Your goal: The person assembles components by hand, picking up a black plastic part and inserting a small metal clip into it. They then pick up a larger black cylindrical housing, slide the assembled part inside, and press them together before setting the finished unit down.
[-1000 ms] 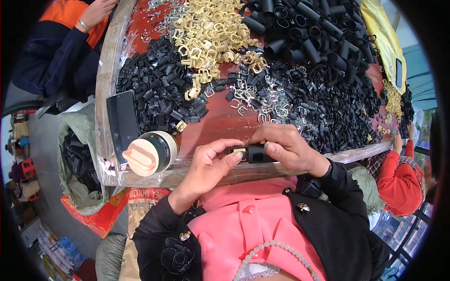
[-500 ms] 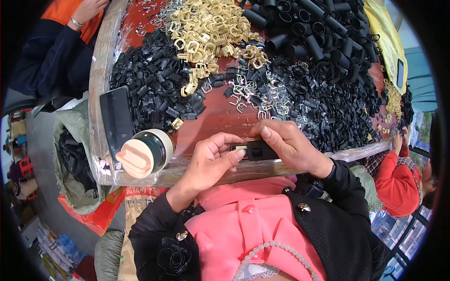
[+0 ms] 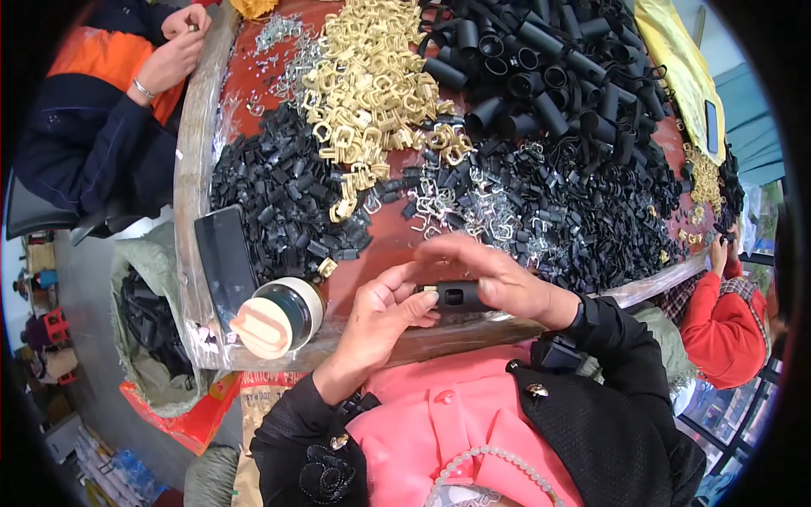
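Observation:
A short black plastic tube [image 3: 466,296] with a squarish opening in its side lies crosswise between my hands, above the table's near edge. My left hand [image 3: 382,311] is closed at its left end, thumb and fingers pinching there. A small beige piece [image 3: 430,289] shows by the left thumb tip, at that end of the tube. My right hand [image 3: 525,287] is curved around the right end, its thumb against the tube and its fingers arched over the far side. The right fingertips are partly hidden.
Beyond my hands lie heaps of small black parts [image 3: 283,182], beige rings [image 3: 363,93], metal wire clips [image 3: 465,198] and black tubes [image 3: 553,76]. At left are a lidded cup [image 3: 274,317] and a dark tablet-like slab [image 3: 226,253]. Co-workers sit left [image 3: 93,127] and right [image 3: 718,329].
The view has shifted, so the table sits lower and further right. My right fingers have lifted and arched out over the tube, showing more of it. The left co-worker's hands have come together.

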Demonstrator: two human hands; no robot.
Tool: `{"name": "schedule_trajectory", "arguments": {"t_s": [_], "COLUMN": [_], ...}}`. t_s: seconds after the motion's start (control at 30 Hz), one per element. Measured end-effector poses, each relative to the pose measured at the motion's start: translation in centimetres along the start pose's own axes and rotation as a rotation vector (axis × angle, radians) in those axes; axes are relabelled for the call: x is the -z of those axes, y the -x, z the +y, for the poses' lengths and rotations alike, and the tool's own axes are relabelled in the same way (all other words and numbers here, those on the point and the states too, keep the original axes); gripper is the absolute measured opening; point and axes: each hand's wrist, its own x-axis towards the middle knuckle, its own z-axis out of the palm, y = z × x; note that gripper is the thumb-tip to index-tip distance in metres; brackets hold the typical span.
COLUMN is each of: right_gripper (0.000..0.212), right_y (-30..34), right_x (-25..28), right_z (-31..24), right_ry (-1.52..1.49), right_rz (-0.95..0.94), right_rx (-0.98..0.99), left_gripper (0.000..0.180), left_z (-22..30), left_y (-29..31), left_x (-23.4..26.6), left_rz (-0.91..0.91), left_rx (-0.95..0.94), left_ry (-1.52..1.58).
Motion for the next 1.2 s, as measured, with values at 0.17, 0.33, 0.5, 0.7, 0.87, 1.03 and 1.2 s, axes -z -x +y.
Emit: {"name": "schedule_trajectory", "arguments": {"t_s": [0.17, 0.33, 0.5, 0.7, 0.87, 1.03, 1.2], "right_gripper": [0.085, 0.094, 0.102, 0.097, 0.102, 0.099, 0.086], "right_y": [-0.4, -0.7, -0.3, -0.5, -0.5, 0.0, 0.1], "right_x": [0.8, 0.6, -0.3, -0.4, -0.4, -1.0, -1.4], "right_z": [0.1, -0.2, 0.9, 0.3, 0.5, 0.7, 0.4], "right_ry": [0.024, 0.086, 0.069, -0.025, -0.067, -0.212, -0.208], "right_rz": [-0.278, -0.268, -0.179, -0.160, -0.145, -0.115, -0.124], "right_rx": [0.124, 0.139, 0.124, 0.075, -0.001, -0.013, 0.050], "left_gripper": [0.048, 0.064, 0.068, 0.071, 0.079, 0.064, 0.069], "left_z": [0.0, -0.3, -1.0, -1.5, -1.2, -0.8, -1.0], "left_y": [0.0, 0.0, -0.2, -0.2, -0.1, 0.6, -0.1], "left_x": [-0.2, -0.6, -0.5, -0.3, -0.6, -1.2, -0.8], "left_rz": [0.008, -0.062, -0.042, -0.010, -0.005, 0.044, 0.129], "left_rx": [0.002, -0.129, -0.169, -0.138, -0.083, -0.114, -0.148], "left_ry": [0.062, 0.101, 0.068, 0.156, 0.167, -0.083, 0.031]}}
